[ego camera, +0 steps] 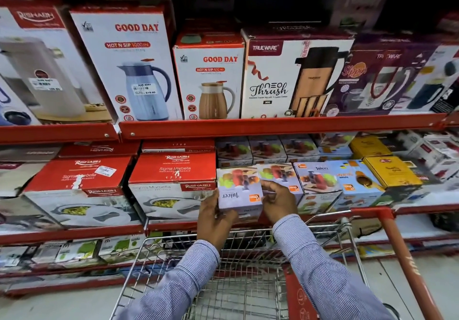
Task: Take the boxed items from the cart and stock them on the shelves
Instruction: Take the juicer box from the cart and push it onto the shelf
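A small lilac Juicer box (239,190) sits at the front edge of the middle shelf (173,226), its label upside down. My left hand (215,220) grips its lower left side. My right hand (278,200) holds its right side, fingers over the top corner. More Juicer boxes (318,177) stand in a row to its right and behind it. The wire shopping cart (248,270) is directly below my arms; its basket bottom looks bare where visible.
Red and white Rishabh casserole boxes (171,185) stand tight against the Juicer box on the left. The upper shelf (273,126) carries tall flask boxes. Yellow boxes (392,170) sit further right. The cart's red handle (407,257) runs down the right side.
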